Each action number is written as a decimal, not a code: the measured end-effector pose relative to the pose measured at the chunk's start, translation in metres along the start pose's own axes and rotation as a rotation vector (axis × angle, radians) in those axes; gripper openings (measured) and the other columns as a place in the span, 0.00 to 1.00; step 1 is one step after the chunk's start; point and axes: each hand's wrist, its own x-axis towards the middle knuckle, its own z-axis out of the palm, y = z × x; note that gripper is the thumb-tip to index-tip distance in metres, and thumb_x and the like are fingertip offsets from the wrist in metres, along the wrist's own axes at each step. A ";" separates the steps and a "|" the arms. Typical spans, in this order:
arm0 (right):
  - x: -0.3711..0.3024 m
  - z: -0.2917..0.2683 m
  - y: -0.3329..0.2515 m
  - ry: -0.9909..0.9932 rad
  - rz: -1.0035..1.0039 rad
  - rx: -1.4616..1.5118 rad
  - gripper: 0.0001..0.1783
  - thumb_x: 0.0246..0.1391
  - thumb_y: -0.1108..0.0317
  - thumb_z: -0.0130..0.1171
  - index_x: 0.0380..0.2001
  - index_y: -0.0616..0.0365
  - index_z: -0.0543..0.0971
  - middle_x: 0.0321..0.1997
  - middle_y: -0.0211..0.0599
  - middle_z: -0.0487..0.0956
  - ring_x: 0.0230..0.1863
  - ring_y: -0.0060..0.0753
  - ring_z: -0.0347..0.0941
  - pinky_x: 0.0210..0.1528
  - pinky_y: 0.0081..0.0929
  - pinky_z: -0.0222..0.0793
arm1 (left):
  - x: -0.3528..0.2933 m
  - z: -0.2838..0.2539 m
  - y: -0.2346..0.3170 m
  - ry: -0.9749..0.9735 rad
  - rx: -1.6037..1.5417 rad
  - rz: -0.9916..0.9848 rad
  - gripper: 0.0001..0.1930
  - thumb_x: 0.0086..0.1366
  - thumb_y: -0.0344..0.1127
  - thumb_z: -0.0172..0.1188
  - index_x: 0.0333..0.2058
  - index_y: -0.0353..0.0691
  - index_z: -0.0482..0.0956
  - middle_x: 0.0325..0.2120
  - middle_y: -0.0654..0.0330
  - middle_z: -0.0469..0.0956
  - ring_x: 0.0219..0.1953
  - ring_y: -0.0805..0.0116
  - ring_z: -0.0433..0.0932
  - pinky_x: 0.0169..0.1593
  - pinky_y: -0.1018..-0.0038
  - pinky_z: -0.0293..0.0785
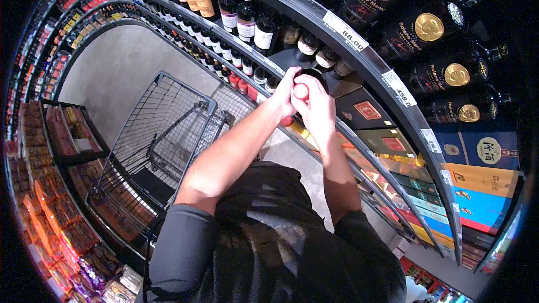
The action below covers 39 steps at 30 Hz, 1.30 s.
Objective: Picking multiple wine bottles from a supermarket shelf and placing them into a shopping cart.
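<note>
Both my hands are raised in front of a shelf of dark wine bottles. My left hand (284, 91) and my right hand (318, 106) close together around one bottle with a red cap (301, 91); only its top shows between my fingers, the body is hidden. The bottle is held just in front of the shelf edge (359, 56), beside several dark bottles with pale caps (314, 50).
An empty wire shopping cart (163, 134) stands on the grey floor to my left. Curved shelves of bottles (236, 17) and boxed goods (477, 179) run along the right. Packaged snacks (56, 213) fill racks at the lower left.
</note>
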 end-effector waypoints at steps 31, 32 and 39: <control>-0.060 0.283 -0.212 -0.760 -0.448 -0.120 0.32 0.36 0.62 0.70 0.50 0.47 0.75 0.39 0.38 0.72 0.35 0.44 0.79 0.34 0.37 0.78 | -0.356 -0.278 0.050 0.465 -0.343 0.577 0.38 0.64 0.53 0.60 0.66 0.44 0.56 0.57 0.54 0.68 0.55 0.61 0.72 0.55 0.63 0.73; -0.068 0.305 -0.209 -0.686 -0.498 -0.107 0.28 0.41 0.58 0.69 0.49 0.46 0.76 0.32 0.36 0.73 0.30 0.44 0.79 0.32 0.38 0.77 | -0.354 -0.304 0.046 0.490 -0.372 0.585 0.41 0.63 0.53 0.61 0.68 0.44 0.52 0.60 0.53 0.64 0.58 0.59 0.69 0.58 0.62 0.70; -0.095 0.405 -0.212 -0.942 -0.369 -0.132 0.22 0.49 0.51 0.67 0.44 0.48 0.75 0.26 0.42 0.78 0.29 0.49 0.78 0.30 0.43 0.71 | -0.383 -0.356 0.050 0.752 -0.475 0.763 0.46 0.63 0.50 0.62 0.70 0.44 0.44 0.62 0.51 0.61 0.60 0.58 0.67 0.60 0.59 0.69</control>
